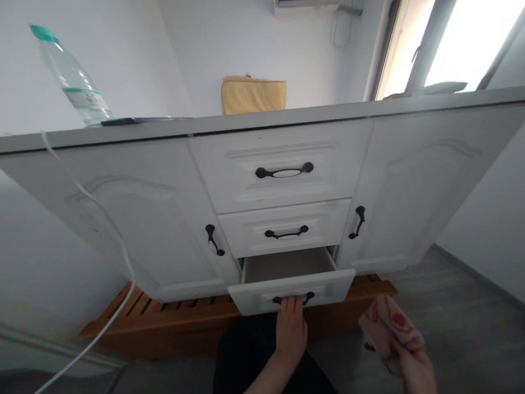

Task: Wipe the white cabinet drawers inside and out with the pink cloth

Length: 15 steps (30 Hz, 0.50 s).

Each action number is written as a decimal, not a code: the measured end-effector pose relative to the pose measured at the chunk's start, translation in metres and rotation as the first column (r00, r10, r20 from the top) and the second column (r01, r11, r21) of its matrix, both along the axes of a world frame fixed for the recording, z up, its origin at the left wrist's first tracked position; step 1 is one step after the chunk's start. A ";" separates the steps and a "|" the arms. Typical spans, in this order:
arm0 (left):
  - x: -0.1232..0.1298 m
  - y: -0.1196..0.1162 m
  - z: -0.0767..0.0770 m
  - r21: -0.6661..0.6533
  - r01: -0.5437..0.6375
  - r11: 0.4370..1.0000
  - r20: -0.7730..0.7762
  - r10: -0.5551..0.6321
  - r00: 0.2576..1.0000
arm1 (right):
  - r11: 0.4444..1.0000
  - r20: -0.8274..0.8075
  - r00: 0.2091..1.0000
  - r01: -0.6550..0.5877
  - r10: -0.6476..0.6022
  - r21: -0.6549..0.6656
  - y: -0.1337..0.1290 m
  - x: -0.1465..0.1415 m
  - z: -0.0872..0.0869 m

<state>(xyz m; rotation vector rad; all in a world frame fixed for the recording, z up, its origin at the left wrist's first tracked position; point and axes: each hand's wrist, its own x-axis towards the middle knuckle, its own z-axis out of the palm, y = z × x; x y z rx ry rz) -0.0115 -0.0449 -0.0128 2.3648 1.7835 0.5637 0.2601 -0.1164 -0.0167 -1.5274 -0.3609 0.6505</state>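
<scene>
My left hand (291, 328) has its fingers hooked over the dark handle (309, 297) of the bottom drawer (250, 300). That drawer is pulled out, and the part of its inside that shows is pale and bare. In my right hand (410, 364), off to the right of the drawer, is a folded pink and white cloth (389, 323) with red patterns. The middle drawer (328, 219) and the top drawer (328, 189) above are closed, each with a dark handle.
White cabinet doors (135, 230) flank the drawers. The cabinet stands on a slatted wooden base (184, 323). A plastic bottle (74, 74) with a green cap stands on the top at left. A white cable (110, 219) hangs down the left side.
</scene>
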 end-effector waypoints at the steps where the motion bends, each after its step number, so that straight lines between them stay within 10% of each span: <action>1: -0.003 -0.013 -0.002 -0.020 0.016 1.000 -0.008 -0.016 1.000 | 0.999 -0.008 1.000 0.025 -0.025 0.021 0.004 -0.002 0.009; 8: -0.016 -0.065 0.019 -0.205 0.127 0.970 0.117 -0.105 0.988 | 0.972 0.109 0.981 0.136 -0.159 0.189 0.029 -0.013 0.087; 15: -0.015 -0.097 0.004 -0.270 0.148 0.951 0.223 -0.088 0.971 | 0.937 0.082 0.933 -0.350 0.350 -0.014 0.012 -0.002 0.086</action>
